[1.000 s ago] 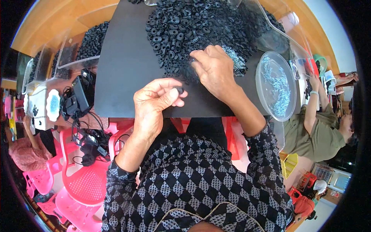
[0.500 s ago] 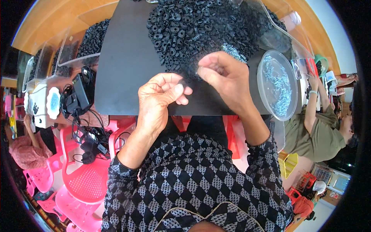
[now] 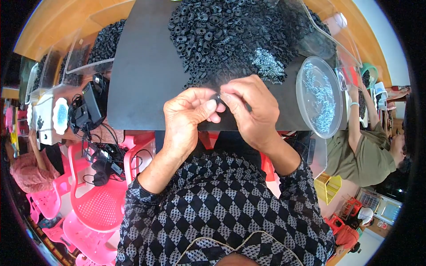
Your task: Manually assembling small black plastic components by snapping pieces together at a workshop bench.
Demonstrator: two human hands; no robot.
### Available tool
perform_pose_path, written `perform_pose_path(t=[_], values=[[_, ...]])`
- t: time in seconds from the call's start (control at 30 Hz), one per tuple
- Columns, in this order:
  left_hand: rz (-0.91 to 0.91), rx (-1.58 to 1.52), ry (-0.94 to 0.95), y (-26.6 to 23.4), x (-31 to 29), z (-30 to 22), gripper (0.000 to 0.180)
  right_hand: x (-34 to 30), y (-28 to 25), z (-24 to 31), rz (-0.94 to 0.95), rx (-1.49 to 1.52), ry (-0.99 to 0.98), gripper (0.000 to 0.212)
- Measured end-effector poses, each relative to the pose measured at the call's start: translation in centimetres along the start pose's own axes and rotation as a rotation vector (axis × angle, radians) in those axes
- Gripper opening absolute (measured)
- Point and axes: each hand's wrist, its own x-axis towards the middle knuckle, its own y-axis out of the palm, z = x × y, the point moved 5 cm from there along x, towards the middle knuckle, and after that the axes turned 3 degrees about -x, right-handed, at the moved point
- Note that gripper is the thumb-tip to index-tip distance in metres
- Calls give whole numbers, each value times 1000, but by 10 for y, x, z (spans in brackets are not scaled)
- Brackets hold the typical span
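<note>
While both hands are meeting over the desk's [image 3: 146, 80] near edge, the left hand [image 3: 188, 111] and right hand [image 3: 250, 108] are pinching one small black part [image 3: 219, 96] together; black parts [image 3: 230, 35] are heaping toward the far edge. A round clear tub [image 3: 320, 98] of pale blue pieces is sitting at the right edge.

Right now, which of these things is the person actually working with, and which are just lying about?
In use:
left hand and right hand, pinching a small black part between them
pile of black rubber rings
black mat
round clear tub of small metal springs

Lying about:
black charger and cables
pink plastic chair
clear trays of black parts
</note>
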Motion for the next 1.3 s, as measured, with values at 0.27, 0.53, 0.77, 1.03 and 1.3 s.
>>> perform_pose_path(t=[0.27, 0.53, 0.77, 1.03, 1.3], values=[[-6, -34, -2, 0, -3, 3, 15, -8, 2, -1, 4, 16, 9, 14], [11, -44, 26, 0, -9, 2, 15, -26, 7, 13, -39, -63, -75, 35], [-6, 126, 75, -15, -15, -11, 16, -37, -26, -16, 31, -154, 247, 18], [-14, 178, 113, -16, -15, -12, 17, -37, -41, -42, -60, -233, 278, 13], [-3, 192, 110, -15, -19, -10, 18, -28, -18, -30, 105, -499, -13, 22]])
